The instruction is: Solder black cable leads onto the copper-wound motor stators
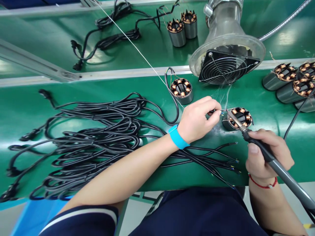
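Observation:
My right hand (269,155) grips a soldering iron (267,152), its tip angled up and left over the rim of a motor stator (237,119) with copper coils. Near that tip, my left hand (200,119) pinches the end of a black power cord with thin wires showing beside the stator. A thin pale wire, probably solder, slants down from the top edge to behind this hand. Smoke rises where tip and wires come together. Another stator (182,91) with a cord at it stands behind my left hand.
Bundled black power cords (98,141) cover the left of the green bench (209,177). A fume extractor with a fan (226,67) hangs just above the work. Several stators (283,77) lie at the right; two more (176,34) stand beyond the metal rail (128,73).

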`<state>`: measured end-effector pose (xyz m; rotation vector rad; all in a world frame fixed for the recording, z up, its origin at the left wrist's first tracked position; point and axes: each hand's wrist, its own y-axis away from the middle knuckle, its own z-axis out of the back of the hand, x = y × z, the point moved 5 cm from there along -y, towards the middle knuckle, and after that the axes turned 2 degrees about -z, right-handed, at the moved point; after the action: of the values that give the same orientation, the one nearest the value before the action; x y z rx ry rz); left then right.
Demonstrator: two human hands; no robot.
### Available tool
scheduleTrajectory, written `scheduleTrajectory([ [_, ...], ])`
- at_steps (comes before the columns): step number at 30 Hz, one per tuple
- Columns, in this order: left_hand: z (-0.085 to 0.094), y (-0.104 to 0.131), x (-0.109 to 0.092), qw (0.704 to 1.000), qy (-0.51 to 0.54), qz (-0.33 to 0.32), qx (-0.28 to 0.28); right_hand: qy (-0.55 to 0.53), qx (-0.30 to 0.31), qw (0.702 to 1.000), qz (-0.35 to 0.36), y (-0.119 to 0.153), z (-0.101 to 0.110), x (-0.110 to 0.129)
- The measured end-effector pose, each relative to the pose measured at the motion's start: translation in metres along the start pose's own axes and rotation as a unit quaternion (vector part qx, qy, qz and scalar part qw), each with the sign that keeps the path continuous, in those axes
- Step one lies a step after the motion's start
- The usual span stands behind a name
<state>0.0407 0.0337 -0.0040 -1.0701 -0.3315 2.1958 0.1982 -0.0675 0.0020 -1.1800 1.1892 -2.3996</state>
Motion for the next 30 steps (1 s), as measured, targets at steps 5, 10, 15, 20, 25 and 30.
scheduleTrajectory([
  [5,0.001,0.0,-0.001,1.0,0.018,-0.015,-0.017,-0.008,0.014,1.0,0.002,-0.001,-0.002,-0.001],
  [10,0.001,0.0,0.0,0.999,0.02,-0.014,-0.022,-0.02,-0.008,1.0,0.017,-0.002,0.0,-0.003],
  [15,0.0,0.0,0.001,1.0,0.009,-0.009,-0.016,-0.02,0.02,0.999,0.015,-0.002,-0.003,-0.001],
  [20,0.001,0.0,0.001,1.0,0.012,-0.011,-0.018,-0.016,0.011,1.0,0.001,-0.004,0.001,-0.003],
  [25,-0.001,0.0,0.002,1.0,0.013,-0.006,-0.013,0.013,0.008,1.0,0.009,-0.004,-0.001,-0.005],
  [30,-0.002,-0.001,0.003,1.0,0.006,0.004,0.001,0.01,0.027,0.998,-0.051,0.0,-0.01,-0.006],
])
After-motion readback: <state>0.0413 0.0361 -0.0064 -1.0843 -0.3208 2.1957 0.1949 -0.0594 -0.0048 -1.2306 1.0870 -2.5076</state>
